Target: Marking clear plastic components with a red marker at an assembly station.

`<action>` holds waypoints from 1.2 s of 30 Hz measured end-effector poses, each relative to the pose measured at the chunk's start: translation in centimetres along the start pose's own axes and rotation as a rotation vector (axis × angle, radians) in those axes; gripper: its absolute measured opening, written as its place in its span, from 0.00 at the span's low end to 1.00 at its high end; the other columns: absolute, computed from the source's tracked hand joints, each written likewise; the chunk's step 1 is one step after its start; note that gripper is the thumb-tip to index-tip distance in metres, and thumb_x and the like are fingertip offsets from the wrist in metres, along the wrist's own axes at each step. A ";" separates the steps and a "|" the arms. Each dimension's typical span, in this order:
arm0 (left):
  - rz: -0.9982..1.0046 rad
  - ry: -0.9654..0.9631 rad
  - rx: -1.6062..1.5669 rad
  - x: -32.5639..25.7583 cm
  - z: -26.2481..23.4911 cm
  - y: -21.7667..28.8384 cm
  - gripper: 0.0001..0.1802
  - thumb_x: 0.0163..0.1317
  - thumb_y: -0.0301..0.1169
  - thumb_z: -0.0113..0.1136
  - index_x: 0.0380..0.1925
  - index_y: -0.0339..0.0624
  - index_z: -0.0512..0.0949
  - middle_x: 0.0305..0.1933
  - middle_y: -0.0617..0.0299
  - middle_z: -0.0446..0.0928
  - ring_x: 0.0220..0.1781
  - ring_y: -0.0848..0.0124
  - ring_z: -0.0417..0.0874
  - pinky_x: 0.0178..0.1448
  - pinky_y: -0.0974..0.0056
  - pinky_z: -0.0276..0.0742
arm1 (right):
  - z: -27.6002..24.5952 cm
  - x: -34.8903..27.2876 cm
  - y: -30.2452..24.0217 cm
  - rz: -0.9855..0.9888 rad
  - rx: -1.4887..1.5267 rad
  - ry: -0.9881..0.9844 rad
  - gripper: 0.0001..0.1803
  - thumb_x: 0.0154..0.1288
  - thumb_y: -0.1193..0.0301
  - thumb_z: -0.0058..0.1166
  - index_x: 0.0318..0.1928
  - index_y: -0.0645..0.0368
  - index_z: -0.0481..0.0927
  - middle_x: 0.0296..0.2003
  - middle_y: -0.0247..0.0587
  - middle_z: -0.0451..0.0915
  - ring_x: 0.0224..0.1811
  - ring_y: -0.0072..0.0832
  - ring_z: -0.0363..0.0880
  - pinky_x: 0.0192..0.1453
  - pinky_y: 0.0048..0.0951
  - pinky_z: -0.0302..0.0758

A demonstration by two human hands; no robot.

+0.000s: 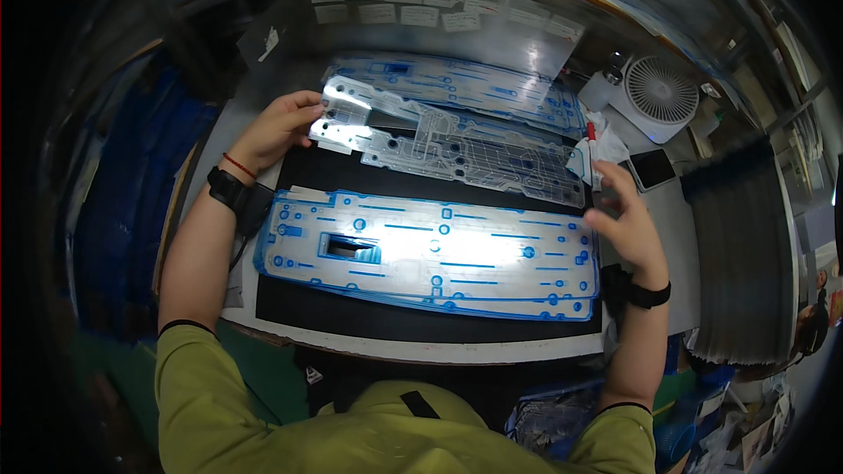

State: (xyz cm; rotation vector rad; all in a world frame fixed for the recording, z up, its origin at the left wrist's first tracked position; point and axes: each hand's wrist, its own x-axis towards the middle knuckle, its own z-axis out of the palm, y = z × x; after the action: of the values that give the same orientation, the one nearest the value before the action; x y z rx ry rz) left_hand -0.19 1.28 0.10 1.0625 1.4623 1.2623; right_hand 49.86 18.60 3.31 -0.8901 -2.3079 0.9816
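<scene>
1. Head view: a person in a yellow-green shirt sits at a bench with a black mat (351,177) on it.
2. Left hand (279,127) rests on the left end of a bare metal plate (457,147), fingers curled over that end and pressing or gripping its edge; which one, I cannot tell for certain.
3. Right hand (625,221) hovers at the plate's right end, fingers spread and loosely bent, holding nothing. It sits just beside the plate's right edge, with no clear contact.
4. Plate's long axis runs left to right across the mat, tilting slightly down toward the right. It spans the gap between both hands, so each hand is nearest its own end.
5. Nearer the body: a stack of blue-filmed plates (430,254), same long axis, lying flat between the forearms, untouched.
6. Beyond the bare plate: another blue-filmed stack (457,86), also lying left to right.
7. Right of the far stack: a small white fan (659,92) and a phone (654,167) lying flat.
8. Black wristbands on both wrists; a red cord on the left.
</scene>
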 end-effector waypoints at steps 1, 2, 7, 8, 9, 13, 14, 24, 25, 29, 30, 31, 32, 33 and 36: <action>0.006 -0.008 -0.011 0.1 -0.1 -0.2 0.14 0.70 0.37 0.56 0.51 0.42 0.76 0.38 0.70 0.79 0.35 0.85 0.79 0.33 0.81 0.76 | -0.2 -0.1 -0.8 -0.032 -0.064 -0.112 0.45 0.47 0.59 0.74 0.67 0.52 0.69 0.66 0.46 0.63 0.66 0.40 0.64 0.64 0.39 0.67; 0.012 -0.016 -0.022 0.1 -0.3 -0.4 0.15 0.70 0.37 0.56 0.51 0.42 0.76 0.38 0.70 0.79 0.35 0.85 0.79 0.34 0.81 0.76 | -0.2 -0.1 -1.5 -0.064 -0.128 -0.223 0.47 0.44 0.58 0.75 0.67 0.51 0.69 0.68 0.47 0.62 0.68 0.43 0.61 0.66 0.41 0.65; 0.016 -0.005 -0.059 0.3 -0.3 -0.6 0.15 0.71 0.38 0.55 0.51 0.42 0.76 0.38 0.70 0.79 0.34 0.84 0.78 0.32 0.81 0.75 | 0.4 -0.3 -1.7 -0.047 -0.108 -0.384 0.37 0.42 0.60 0.76 0.57 0.56 0.81 0.62 0.47 0.71 0.67 0.43 0.62 0.69 0.40 0.63; 0.016 0.003 -0.060 0.3 -0.2 -0.6 0.14 0.71 0.38 0.54 0.51 0.42 0.76 0.38 0.70 0.79 0.34 0.84 0.78 0.31 0.81 0.75 | 0.5 -0.2 -1.8 -0.051 -0.085 -0.367 0.37 0.42 0.61 0.76 0.57 0.56 0.80 0.61 0.47 0.72 0.66 0.42 0.64 0.68 0.39 0.63; 0.016 0.010 -0.060 0.3 -0.1 -0.6 0.14 0.71 0.38 0.54 0.51 0.42 0.76 0.37 0.70 0.79 0.33 0.84 0.78 0.31 0.81 0.74 | 0.6 -0.1 -1.9 -0.054 -0.062 -0.349 0.36 0.43 0.63 0.76 0.57 0.56 0.80 0.60 0.46 0.73 0.65 0.41 0.66 0.68 0.38 0.64; 0.005 0.020 -0.042 0.4 -0.3 -0.4 0.14 0.72 0.37 0.52 0.51 0.42 0.74 0.36 0.69 0.78 0.29 0.84 0.77 0.27 0.81 0.70 | 0.4 -0.1 -2.2 -0.171 0.012 -0.237 0.34 0.44 0.70 0.75 0.56 0.59 0.80 0.54 0.42 0.77 0.60 0.35 0.72 0.66 0.33 0.65; 0.003 0.035 -0.037 0.4 -0.3 -0.5 0.14 0.73 0.36 0.52 0.52 0.41 0.74 0.35 0.69 0.78 0.28 0.84 0.77 0.27 0.81 0.69 | 0.3 -0.1 -1.9 -0.169 0.049 -0.196 0.33 0.44 0.72 0.74 0.56 0.59 0.80 0.52 0.41 0.78 0.57 0.33 0.73 0.63 0.31 0.67; 0.079 0.138 -0.148 0.9 -1.5 -1.2 0.15 0.74 0.34 0.50 0.56 0.39 0.71 0.40 0.66 0.78 0.31 0.84 0.77 0.31 0.81 0.72 | 0.7 -0.4 -0.9 0.081 0.342 -0.003 0.25 0.51 0.80 0.70 0.52 0.60 0.81 0.36 0.31 0.80 0.35 0.15 0.77 0.39 0.17 0.74; 0.078 0.156 -0.162 0.9 -1.4 -1.2 0.17 0.74 0.34 0.50 0.57 0.38 0.71 0.42 0.65 0.78 0.33 0.83 0.78 0.34 0.80 0.74 | 0.7 -0.3 -0.9 0.077 0.336 0.004 0.25 0.52 0.80 0.69 0.52 0.61 0.80 0.36 0.31 0.80 0.34 0.15 0.77 0.39 0.17 0.74; 0.065 0.288 -0.323 0.7 0.3 0.0 0.20 0.75 0.36 0.48 0.61 0.34 0.68 0.49 0.57 0.80 0.41 0.80 0.83 0.41 0.78 0.80 | 0.8 -0.3 -1.0 0.014 0.364 0.050 0.25 0.52 0.80 0.69 0.53 0.61 0.80 0.36 0.31 0.80 0.35 0.15 0.76 0.39 0.17 0.73; 0.058 0.336 -0.389 0.7 0.9 0.4 0.21 0.75 0.36 0.47 0.61 0.33 0.68 0.51 0.56 0.80 0.43 0.79 0.84 0.42 0.78 0.82 | 0.6 -0.3 -0.7 0.024 0.358 0.053 0.25 0.52 0.80 0.69 0.53 0.61 0.79 0.36 0.31 0.80 0.35 0.15 0.76 0.40 0.17 0.73; 0.061 0.267 -0.352 0.6 0.6 0.3 0.22 0.76 0.37 0.46 0.60 0.32 0.68 0.50 0.55 0.80 0.43 0.78 0.84 0.43 0.77 0.82 | 0.5 -0.2 -0.6 0.031 0.354 0.056 0.25 0.52 0.80 0.68 0.53 0.61 0.79 0.37 0.31 0.80 0.35 0.16 0.76 0.41 0.17 0.73; 0.064 0.197 -0.314 0.4 0.0 0.1 0.22 0.76 0.37 0.45 0.60 0.30 0.69 0.49 0.54 0.81 0.42 0.78 0.84 0.43 0.76 0.83 | 0.5 -0.1 -0.4 0.028 0.335 0.077 0.25 0.53 0.80 0.68 0.53 0.62 0.79 0.37 0.31 0.80 0.36 0.16 0.76 0.41 0.18 0.74; 0.066 0.127 -0.276 0.3 -0.4 0.0 0.23 0.76 0.38 0.44 0.59 0.29 0.69 0.48 0.53 0.81 0.42 0.78 0.85 0.43 0.75 0.83 | 0.5 0.0 -0.3 0.024 0.315 0.098 0.25 0.53 0.80 0.68 0.53 0.62 0.79 0.37 0.31 0.79 0.37 0.16 0.76 0.42 0.18 0.74; -0.037 -0.169 -0.276 0.1 -0.8 0.2 0.23 0.76 0.40 0.43 0.56 0.29 0.72 0.42 0.55 0.83 0.37 0.78 0.85 0.38 0.75 0.83 | 0.3 0.3 -0.2 0.063 0.315 0.151 0.25 0.53 0.81 0.67 0.54 0.63 0.78 0.38 0.32 0.79 0.38 0.17 0.76 0.44 0.19 0.74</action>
State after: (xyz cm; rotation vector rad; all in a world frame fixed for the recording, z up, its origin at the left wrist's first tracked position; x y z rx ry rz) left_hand -0.96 1.27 0.33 0.9283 1.1385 1.2732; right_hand 49.39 18.52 3.32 -0.8755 -1.9412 1.2188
